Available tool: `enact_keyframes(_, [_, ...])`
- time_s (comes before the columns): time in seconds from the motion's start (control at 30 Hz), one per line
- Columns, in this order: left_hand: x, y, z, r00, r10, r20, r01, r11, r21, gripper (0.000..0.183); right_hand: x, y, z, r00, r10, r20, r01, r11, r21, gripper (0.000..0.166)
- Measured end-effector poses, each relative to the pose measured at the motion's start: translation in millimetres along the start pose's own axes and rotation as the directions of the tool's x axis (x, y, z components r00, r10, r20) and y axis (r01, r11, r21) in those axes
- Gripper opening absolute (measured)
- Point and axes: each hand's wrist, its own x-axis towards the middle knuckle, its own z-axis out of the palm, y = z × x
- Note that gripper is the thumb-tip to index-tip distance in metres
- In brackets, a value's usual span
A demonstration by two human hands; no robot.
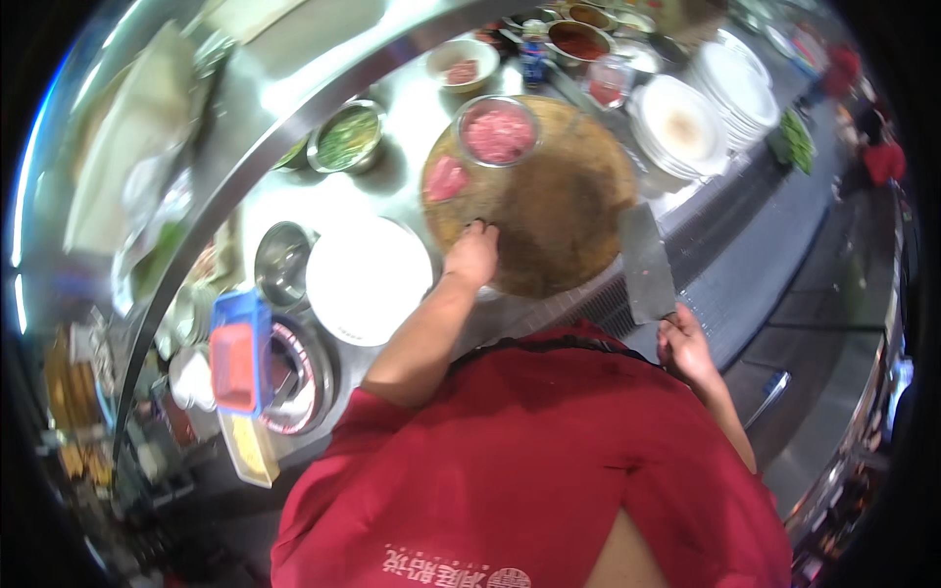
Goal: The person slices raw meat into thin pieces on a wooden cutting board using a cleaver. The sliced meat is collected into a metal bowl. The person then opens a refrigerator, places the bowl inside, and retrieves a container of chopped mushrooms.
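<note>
A round wooden chopping board (588,228) lies before me, with a dark wet patch across its middle. My left hand (474,253) is at its near left edge, fingers curled down; whether anything is under them is hidden. Just beyond that hand lies a piece of raw meat (446,178). Farther up the board stands a metal bowl of cut raw meat (499,132). My right hand (684,342) grips a cleaver (647,264) by its handle, to the right of the board. The broad blade points away from me, its tip end near the board's right edge.
White plates (369,281) and an empty metal bowl (281,264) stand left of the board, near a blue plastic basket (241,309). Chopped greens fill a metal container (348,138). Stacked white plates (680,125) stand at right. A curved metal bar (253,158) crosses the left side.
</note>
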Motion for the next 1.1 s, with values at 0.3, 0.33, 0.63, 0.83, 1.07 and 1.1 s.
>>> enact_keyframes(0.3, [-5,-4,-8,0.993,-0.092,0.073,0.095,0.994,-0.046,0.025,81,4,39,0.991,0.044,0.123,-0.025,0.987,-0.156,0.003])
enact_keyframes(0.33, [3,-18,6,0.994,-0.047,0.094,0.053,0.997,-0.064,0.022,85,7,46,0.992,0.078,0.102,-0.057,0.979,-0.196,0.005])
enact_keyframes(0.63, [-189,-170,-173,0.929,-0.366,-0.05,-0.14,-0.224,-0.965,0.017,81,20,68,0.995,0.065,-0.073,-0.088,0.921,-0.38,0.017])
enact_keyframes(0.83, [-242,-376,-173,0.68,-0.688,0.251,-0.039,-0.377,-0.926,0.025,63,-8,120,0.993,0.035,-0.109,-0.098,0.755,-0.648,0.01])
enact_keyframes(1.07, [-208,-625,-136,0.482,-0.876,0.033,0.175,0.059,-0.983,0.024,76,8,126,0.984,-0.064,-0.167,-0.123,0.438,-0.891,0.029])
enact_keyframes(1.1, [-200,-638,-135,0.473,-0.88,-0.045,0.232,0.174,-0.957,0.024,75,-12,161,0.958,0.071,-0.276,-0.271,0.528,-0.805,0.031])
